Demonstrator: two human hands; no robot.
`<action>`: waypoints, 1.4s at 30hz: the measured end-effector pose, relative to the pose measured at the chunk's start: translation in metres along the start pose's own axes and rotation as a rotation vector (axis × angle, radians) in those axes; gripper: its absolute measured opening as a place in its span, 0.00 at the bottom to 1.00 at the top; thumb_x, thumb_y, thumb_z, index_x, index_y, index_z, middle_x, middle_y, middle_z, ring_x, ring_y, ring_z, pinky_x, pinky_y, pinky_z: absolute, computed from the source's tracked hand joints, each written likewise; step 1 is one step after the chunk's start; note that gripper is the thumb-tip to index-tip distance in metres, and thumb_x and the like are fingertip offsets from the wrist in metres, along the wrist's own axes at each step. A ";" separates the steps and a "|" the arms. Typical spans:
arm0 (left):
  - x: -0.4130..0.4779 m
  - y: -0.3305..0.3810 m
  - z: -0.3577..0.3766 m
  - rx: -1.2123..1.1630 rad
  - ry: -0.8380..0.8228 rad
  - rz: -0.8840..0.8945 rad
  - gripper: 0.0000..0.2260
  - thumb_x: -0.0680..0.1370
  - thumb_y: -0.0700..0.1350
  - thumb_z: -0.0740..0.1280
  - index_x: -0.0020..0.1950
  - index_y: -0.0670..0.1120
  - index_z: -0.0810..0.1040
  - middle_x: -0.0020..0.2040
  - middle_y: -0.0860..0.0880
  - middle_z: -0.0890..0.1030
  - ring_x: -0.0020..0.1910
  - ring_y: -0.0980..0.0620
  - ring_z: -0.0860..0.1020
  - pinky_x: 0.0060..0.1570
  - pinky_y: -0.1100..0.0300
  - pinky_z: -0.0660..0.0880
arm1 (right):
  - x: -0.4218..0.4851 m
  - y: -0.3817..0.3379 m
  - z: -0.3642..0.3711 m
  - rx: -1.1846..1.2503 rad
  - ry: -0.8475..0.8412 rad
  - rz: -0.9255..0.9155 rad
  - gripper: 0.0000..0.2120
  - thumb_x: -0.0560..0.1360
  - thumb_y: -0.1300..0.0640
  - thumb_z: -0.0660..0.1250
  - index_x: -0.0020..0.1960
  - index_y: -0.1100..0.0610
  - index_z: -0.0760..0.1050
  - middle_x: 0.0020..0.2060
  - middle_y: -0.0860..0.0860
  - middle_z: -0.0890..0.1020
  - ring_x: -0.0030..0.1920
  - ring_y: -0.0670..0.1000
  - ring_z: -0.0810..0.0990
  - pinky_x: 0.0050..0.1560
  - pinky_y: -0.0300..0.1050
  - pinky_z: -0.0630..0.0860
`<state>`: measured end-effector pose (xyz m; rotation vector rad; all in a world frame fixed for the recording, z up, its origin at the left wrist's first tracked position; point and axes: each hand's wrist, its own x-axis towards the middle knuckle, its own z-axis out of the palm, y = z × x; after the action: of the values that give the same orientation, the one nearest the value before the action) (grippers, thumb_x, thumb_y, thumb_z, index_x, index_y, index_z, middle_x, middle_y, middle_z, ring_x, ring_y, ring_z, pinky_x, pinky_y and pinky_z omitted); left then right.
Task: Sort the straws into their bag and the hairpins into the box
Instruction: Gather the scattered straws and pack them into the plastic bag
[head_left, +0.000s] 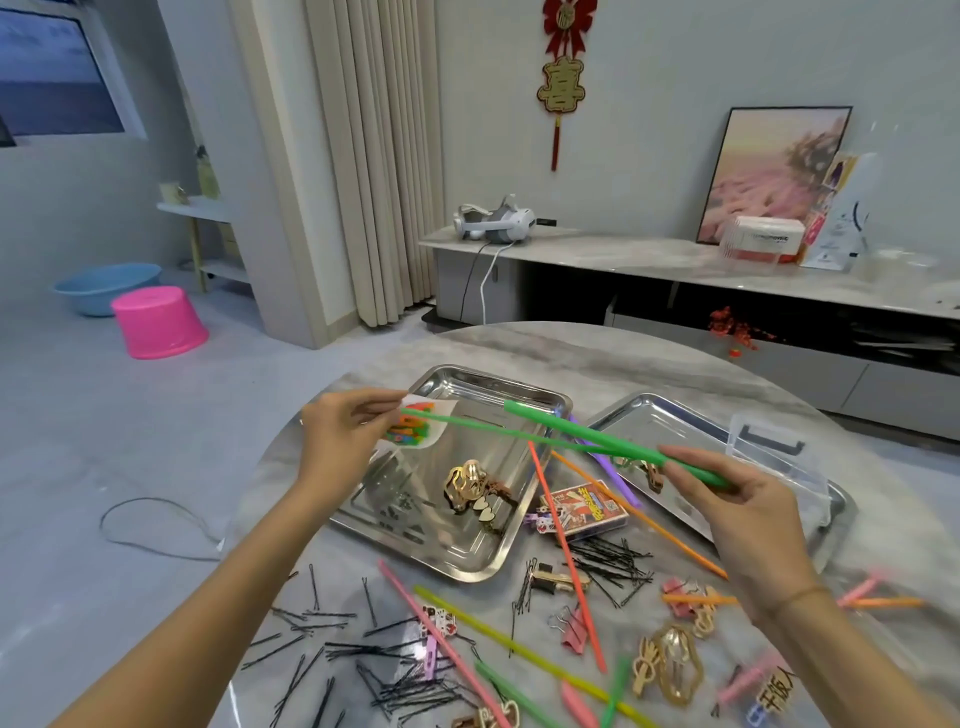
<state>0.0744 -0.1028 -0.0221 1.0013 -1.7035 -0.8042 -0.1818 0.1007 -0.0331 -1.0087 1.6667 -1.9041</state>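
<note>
The hands are raised above the desk (571, 348) and held well apart.

- Left hand (337, 431): fingers pinch the top edge of the clear bag (415, 426), which has a coloured label. The bag hangs over the far-left corner of the left tray (467, 566).
- Right hand (743, 509): thumb and fingers pinch the near end of the thick green straw (597, 437), which points far-left toward the bag.
- A thin green straw (493, 428) runs from the right hand's fingers to the bag mouth. It cannot be determined whether its tip is inside the bag.

Remaining items:
- The box (779, 457), clear plastic, sits in the right tray (649, 410), on the far-right side of the desk.
- Loose straws (566, 556) in red, orange, purple, pink and yellow lie across the desk between and near the trays.
- Black hairpins (618, 566) lie in loose piles on the near desk, one pile near the left tray's right corner and one at near left.
- Gold hair clips (467, 488) lie in the left tray.
- A card pack (587, 506) lies between the trays.
</note>
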 end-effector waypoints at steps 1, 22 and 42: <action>0.000 0.001 0.001 -0.009 0.012 0.009 0.10 0.71 0.30 0.70 0.50 0.37 0.83 0.43 0.46 0.83 0.36 0.65 0.81 0.41 0.74 0.76 | -0.001 0.001 0.002 -0.013 -0.003 -0.027 0.08 0.70 0.67 0.69 0.45 0.57 0.82 0.34 0.45 0.84 0.33 0.37 0.79 0.35 0.26 0.74; -0.052 0.035 0.059 0.046 -0.146 0.253 0.10 0.70 0.34 0.73 0.49 0.45 0.84 0.40 0.61 0.82 0.41 0.64 0.81 0.45 0.67 0.78 | -0.028 0.026 0.055 -0.449 -0.110 -0.706 0.08 0.71 0.66 0.72 0.49 0.59 0.83 0.46 0.49 0.82 0.50 0.42 0.80 0.54 0.35 0.75; -0.059 0.067 0.058 -0.189 -0.004 0.088 0.09 0.70 0.36 0.74 0.46 0.48 0.84 0.39 0.57 0.84 0.39 0.60 0.83 0.42 0.72 0.76 | -0.045 0.032 0.058 -0.721 -0.094 -0.771 0.21 0.77 0.53 0.60 0.68 0.58 0.69 0.66 0.49 0.72 0.67 0.47 0.69 0.64 0.49 0.69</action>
<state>0.0135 -0.0168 -0.0066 0.7912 -1.6298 -0.8911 -0.1139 0.0883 -0.0742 -2.2438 2.1531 -1.5709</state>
